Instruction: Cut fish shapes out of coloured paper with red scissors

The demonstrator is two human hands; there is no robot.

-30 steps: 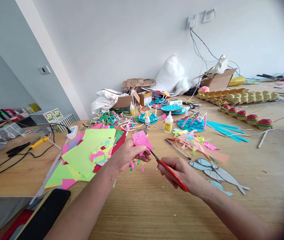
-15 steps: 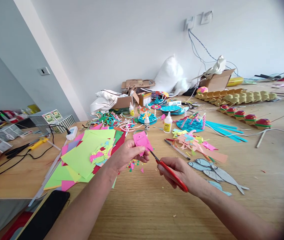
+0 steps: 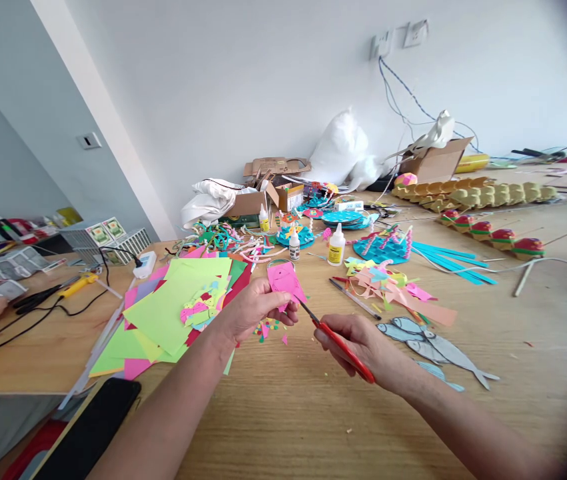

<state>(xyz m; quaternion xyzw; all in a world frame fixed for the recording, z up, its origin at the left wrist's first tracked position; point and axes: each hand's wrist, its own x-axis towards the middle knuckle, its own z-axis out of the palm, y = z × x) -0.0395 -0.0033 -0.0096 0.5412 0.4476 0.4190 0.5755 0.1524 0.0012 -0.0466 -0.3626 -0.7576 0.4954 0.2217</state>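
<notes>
Pinching pink paper (image 3: 280,275) in left hand (image 3: 258,310), held above the counter (image 3: 288,420). Gripping red-handled scissors (image 3: 347,355) in right hand (image 3: 358,340), with blades angled far-left to the paper's near right edge. Got paper scraps (image 3: 269,328) lying near the left hand, coloured sheets (image 3: 156,317) further left, fish cutouts (image 3: 446,345) right. Farther out, got a glue bottle (image 3: 336,248), plus egg cartons (image 3: 508,194) far right.
</notes>
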